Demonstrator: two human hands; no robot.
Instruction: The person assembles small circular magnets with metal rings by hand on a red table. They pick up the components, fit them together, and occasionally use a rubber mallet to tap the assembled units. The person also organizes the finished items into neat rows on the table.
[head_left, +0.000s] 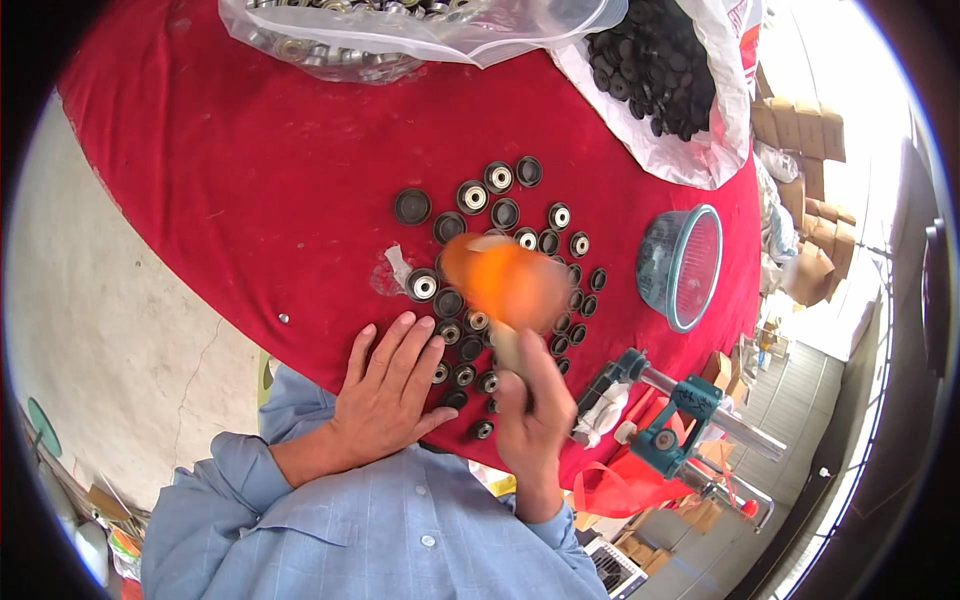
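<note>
Orange and blurred, the mallet head point(505, 280) hangs over the middle of the cluster of small round black parts point(500, 250) spread on the red cloth point(250, 170). From the head camera its handle runs down and slightly right into the right hand point(533, 415), which is closed in a fist round the grip, so the tool's long axis points away from the person toward the far side of the table. The left hand point(392, 385) lies flat on the cloth, fingers spread and holding nothing, its fingertips just beside the nearest parts at the cluster's near-left edge. The parts lie straight ahead of both hands; the left is the closer to them, the right reaches them only through the mallet.

At the far edge a clear plastic bag point(400, 35) holds silvery metal rings, and to its right a white bag point(690, 130) lies open with black round pieces spilling in it. A teal mesh bowl point(682, 265) lies tipped on its side to the right. A teal clamp-like press point(670, 420) sits at the near-right table edge. Brown cartons point(800, 130) are stacked beyond; no labels are readable.
</note>
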